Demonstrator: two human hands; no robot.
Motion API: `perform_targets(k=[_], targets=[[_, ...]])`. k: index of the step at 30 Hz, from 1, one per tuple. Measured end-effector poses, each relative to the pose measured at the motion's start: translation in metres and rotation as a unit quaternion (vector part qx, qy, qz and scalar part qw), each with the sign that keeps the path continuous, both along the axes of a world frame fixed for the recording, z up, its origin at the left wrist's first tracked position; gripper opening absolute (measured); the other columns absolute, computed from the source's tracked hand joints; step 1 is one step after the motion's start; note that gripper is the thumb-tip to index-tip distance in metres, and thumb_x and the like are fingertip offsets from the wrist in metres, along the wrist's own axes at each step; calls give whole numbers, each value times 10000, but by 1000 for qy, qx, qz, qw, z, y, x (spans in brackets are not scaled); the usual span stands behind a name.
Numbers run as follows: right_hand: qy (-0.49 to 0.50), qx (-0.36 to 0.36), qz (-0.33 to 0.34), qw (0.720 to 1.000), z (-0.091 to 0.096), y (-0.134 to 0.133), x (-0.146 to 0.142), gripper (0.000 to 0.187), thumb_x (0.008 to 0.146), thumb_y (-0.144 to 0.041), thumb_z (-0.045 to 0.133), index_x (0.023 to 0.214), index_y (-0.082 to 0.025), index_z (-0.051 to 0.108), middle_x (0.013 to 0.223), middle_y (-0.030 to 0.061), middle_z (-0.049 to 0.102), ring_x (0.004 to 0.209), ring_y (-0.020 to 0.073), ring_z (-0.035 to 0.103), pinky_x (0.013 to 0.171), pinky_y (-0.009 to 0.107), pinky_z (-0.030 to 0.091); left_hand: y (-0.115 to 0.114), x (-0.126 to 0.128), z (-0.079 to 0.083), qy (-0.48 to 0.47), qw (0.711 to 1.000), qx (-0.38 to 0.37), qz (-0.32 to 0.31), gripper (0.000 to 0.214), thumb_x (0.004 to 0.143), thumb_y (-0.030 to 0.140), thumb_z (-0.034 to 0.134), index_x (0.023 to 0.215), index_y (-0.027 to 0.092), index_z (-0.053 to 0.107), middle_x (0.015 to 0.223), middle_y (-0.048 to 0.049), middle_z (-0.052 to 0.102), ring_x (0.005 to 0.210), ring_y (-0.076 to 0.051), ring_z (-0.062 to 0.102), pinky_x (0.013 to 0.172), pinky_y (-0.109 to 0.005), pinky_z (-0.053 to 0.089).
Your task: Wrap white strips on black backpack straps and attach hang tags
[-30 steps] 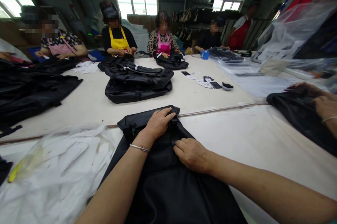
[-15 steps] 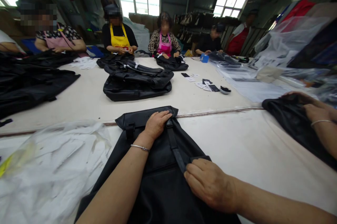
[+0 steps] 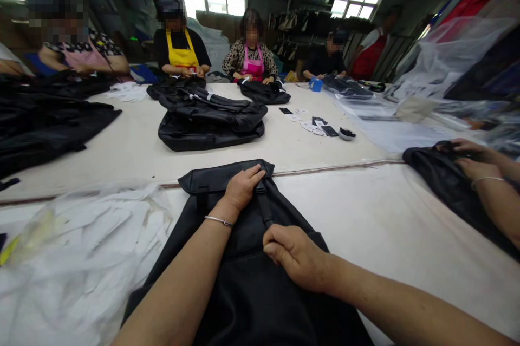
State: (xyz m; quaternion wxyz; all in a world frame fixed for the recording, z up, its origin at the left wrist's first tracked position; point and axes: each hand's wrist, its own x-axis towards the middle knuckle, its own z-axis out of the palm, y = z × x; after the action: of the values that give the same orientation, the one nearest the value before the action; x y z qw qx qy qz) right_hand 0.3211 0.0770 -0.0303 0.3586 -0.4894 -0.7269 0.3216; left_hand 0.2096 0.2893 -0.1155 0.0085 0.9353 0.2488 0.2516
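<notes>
A black backpack [image 3: 260, 292] lies in front of me, its folded top flap [image 3: 211, 178] pointing away. My left hand [image 3: 242, 186] rests on the flap's right part, fingers stretched out and pressing down near the corner. Below that corner a black webbing strap [image 3: 265, 209] with a small buckle runs down the bag's front. My right hand [image 3: 294, 254] is closed round the lower part of this strap in a fist, thumb on top; the strap's end is hidden in it.
Clear plastic bags with white sheets [image 3: 93, 248] lie at left. Across the table are black bags [image 3: 211, 124], tags [image 3: 319, 125] and a small grey dish [image 3: 346, 135]. Another person's hands [image 3: 479, 164] handle a black bag at right. Several people work along the far side.
My right hand has moved up and left along the strap, turning so its thumb lies on top. My left hand has stayed on the flap. The view has tilted slightly.
</notes>
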Motion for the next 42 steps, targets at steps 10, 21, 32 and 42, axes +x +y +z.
perform_targets(k=[10, 21, 32, 42], targets=[[-75, 42, -52, 995, 11, -48, -13, 228, 979, -302, 396, 815, -199, 517, 699, 1, 556, 658, 137, 508, 670, 269, 389, -3, 0, -8, -9, 999, 25, 17, 500, 894, 47, 426, 1335, 252, 542, 1436, -63, 489, 1195, -202, 582, 987, -369, 503], [-93, 16, -46, 995, 29, -97, -22, 167, 969, -260, 401, 836, -224, 495, 726, 11, 579, 678, 152, 544, 683, 291, 442, -9, -14, 4, 19, 997, 25, -74, 494, 897, 70, 443, 1326, 291, 553, 1406, -73, 523, 1223, -205, 560, 1014, -411, 465], [29, -99, -25, 994, 51, -154, -4, 199, 969, -332, 449, 829, -246, 562, 769, 47, 627, 801, 190, 591, 774, 344, 491, -32, -28, 19, 88, 991, 24, -94, 545, 895, 111, 437, 1368, 377, 489, 1445, -39, 484, 1296, -251, 488, 1012, -495, 385], [156, -154, -27, 975, 42, -167, 3, 295, 976, -362, 434, 767, -202, 566, 655, 6, 577, 656, 135, 544, 891, 391, 446, -41, -28, 18, 90, 992, 10, -92, 505, 926, 137, 408, 1364, 373, 495, 1454, -46, 475, 1317, -291, 455, 1062, -602, 260]])
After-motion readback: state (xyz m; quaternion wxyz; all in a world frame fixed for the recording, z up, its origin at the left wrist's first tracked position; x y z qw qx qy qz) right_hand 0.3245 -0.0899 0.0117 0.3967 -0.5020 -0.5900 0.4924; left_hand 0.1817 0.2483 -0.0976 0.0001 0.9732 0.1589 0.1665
